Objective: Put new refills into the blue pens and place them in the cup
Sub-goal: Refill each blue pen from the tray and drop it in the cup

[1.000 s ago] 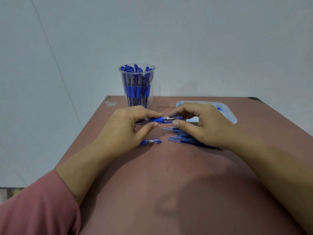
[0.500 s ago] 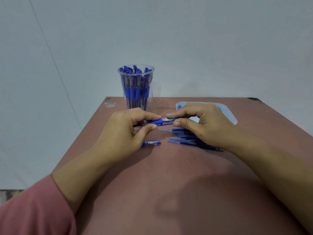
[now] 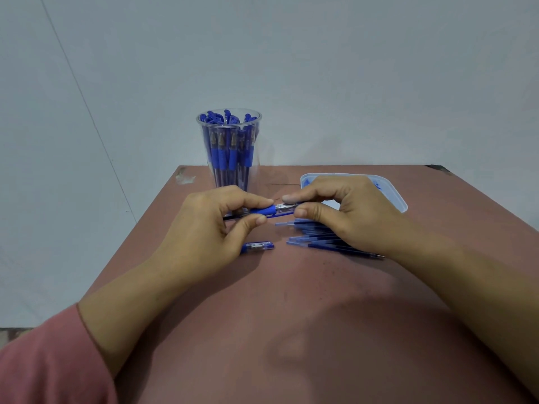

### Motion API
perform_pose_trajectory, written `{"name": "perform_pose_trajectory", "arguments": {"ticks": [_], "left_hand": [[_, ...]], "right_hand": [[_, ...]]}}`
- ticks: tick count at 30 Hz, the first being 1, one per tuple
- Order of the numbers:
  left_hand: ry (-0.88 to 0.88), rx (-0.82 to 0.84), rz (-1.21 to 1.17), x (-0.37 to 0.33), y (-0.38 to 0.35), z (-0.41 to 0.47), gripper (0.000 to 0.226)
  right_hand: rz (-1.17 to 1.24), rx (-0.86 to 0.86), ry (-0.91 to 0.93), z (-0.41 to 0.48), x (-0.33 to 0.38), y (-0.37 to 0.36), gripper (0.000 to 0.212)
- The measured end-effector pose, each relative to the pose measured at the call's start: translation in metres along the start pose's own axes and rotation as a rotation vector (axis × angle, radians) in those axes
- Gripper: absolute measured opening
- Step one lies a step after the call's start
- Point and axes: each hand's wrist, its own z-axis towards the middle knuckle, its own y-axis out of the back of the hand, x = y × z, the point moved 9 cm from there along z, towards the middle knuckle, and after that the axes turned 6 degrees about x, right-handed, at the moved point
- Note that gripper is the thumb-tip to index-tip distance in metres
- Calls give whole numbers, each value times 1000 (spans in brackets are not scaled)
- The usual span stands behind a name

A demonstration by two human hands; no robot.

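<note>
While the left grip (image 3: 204, 225) holds the blue pen (image 3: 264, 211), the right grip (image 3: 347, 211) pinches its silver tip.

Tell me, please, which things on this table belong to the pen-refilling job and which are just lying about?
Job: the held blue pen; loose refills; pen cap; cup of pens.
Lying about: pale blue tray, apparently unused; chipped patch on the table.
</note>
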Motion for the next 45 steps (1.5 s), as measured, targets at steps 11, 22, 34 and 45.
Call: {"name": "perform_pose_trajectory", "arguments": {"ticks": [11,22,34,45], "left_hand": [[17,36,-8,4,-6,1,24],[190,310,304,23,-26,-15,63],[309,447,435,43,-33,-41,89],[321,478,467,38,-39,-46,97]], "right_hand": [[-27,29,-3,0,-1,-5,20],[-77,-61,-7,-5,-16,8,16],[-54,-229,-7,-6,-22,31,13],[17,-573,66,-8,4,88,16]]}}
